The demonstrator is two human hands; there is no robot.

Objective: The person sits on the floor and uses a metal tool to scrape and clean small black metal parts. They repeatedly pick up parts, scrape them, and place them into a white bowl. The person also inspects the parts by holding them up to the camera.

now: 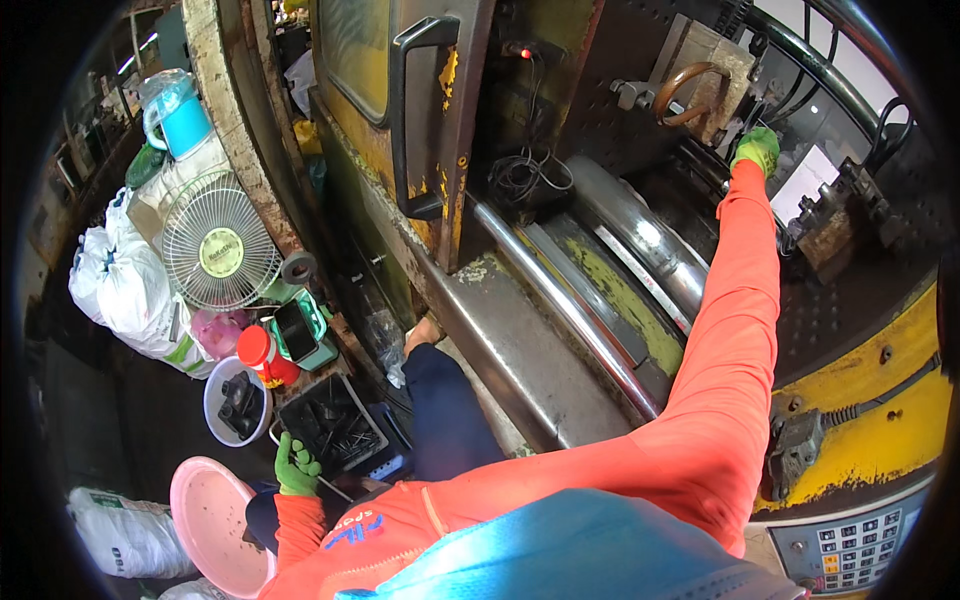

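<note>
White bag (118, 290) beside 1 fan (221, 252)

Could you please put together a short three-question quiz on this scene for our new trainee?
1. True or false: the right hand is stretched out among the machine's parts, while the left hand is beside the black tray.
2. What colour is the large basin at lower left? A) blue B) pink C) black
3. Fill in: the round, wire-guarded thing beside the white plastic bag is a ____.

Key: 1. True. 2. B. 3. Fan.
</note>
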